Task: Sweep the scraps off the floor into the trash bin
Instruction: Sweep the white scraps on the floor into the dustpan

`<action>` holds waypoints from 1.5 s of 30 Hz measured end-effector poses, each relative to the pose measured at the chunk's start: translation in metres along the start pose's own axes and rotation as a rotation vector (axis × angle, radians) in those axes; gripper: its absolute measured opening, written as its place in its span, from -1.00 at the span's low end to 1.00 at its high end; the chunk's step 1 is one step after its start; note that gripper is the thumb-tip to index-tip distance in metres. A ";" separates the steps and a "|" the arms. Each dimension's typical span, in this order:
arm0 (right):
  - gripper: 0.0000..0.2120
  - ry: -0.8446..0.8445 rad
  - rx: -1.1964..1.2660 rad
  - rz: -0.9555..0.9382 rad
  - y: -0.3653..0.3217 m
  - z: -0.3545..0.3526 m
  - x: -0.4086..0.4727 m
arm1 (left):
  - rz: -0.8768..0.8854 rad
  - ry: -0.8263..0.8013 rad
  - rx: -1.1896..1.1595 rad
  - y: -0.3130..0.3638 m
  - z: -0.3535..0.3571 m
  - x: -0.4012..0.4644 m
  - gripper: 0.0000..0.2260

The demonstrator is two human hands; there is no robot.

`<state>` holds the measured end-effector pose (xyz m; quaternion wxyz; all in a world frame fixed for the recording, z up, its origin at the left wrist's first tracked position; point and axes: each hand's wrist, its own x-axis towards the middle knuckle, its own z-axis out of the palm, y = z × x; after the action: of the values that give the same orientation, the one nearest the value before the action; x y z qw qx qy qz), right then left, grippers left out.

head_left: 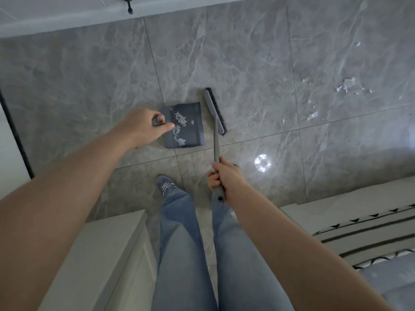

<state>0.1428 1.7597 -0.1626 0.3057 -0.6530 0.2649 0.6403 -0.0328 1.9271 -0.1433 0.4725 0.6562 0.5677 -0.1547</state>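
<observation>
A: Which way does the broom (pixel 216 122) run?

B: Its long axis goes from the right hand (pixel 226 179) away from the person, tilting a little leftward, down to the floor (pixel 247 70). The brush head crosses the end of the handle at a slant, dark bristles facing right, just beside the right edge of the dustpan (pixel 189 131).

A: And the grip on it?

B: The right hand's fingers are curled tight round the upper part of the grey handle, with the butt end showing just below the fist.

A: The other hand?

B: The left hand (pixel 143 126) grips the top of the dustpan's own handle, thumb and fingers wrapped round it. The pan's open edge faces right, toward the bristles.

A: Anything in the pan?

B: Yes, torn white paper scraps (pixel 180 122) lie along its left side by the comb teeth, with one small bit nearer the middle.

A: Is the floor done?

B: No. More loose scraps (pixel 347 85) lie scattered on the grey marble-look tiles well to the right of the broom, some farther out, some nearer.

A: What else shows?

B: Legs in blue jeans (pixel 186 243), a blue sneaker (pixel 165 185), a white cabinet (pixel 101 254) at lower left, a striped bed edge (pixel 370 232) at lower right, and a bright lamp reflection (pixel 262 162) on the tile.
</observation>
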 end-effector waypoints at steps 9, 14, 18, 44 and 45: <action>-0.65 0.127 -0.156 -0.093 -0.020 -0.001 0.003 | 0.025 0.024 0.035 0.001 0.001 0.004 -0.65; -0.48 -0.008 -0.100 -0.081 -0.014 -0.001 -0.005 | 0.026 0.017 0.029 0.001 0.001 0.005 -0.66; -0.18 -0.105 -0.032 -0.148 0.000 -0.009 -0.025 | 0.022 0.017 0.020 0.001 0.002 0.002 -0.65; -0.78 0.333 -0.238 -0.265 -0.036 -0.116 -0.010 | 0.072 -0.013 0.044 0.053 0.052 0.002 -0.63; -0.76 0.358 -0.207 -0.250 -0.042 -0.123 -0.003 | 0.062 -0.006 0.048 0.060 0.055 0.004 -0.62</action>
<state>0.2568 1.6970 -0.1579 0.2624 -0.8116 0.1648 0.4953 0.0402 1.8911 -0.1475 0.4630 0.6841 0.5417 -0.1554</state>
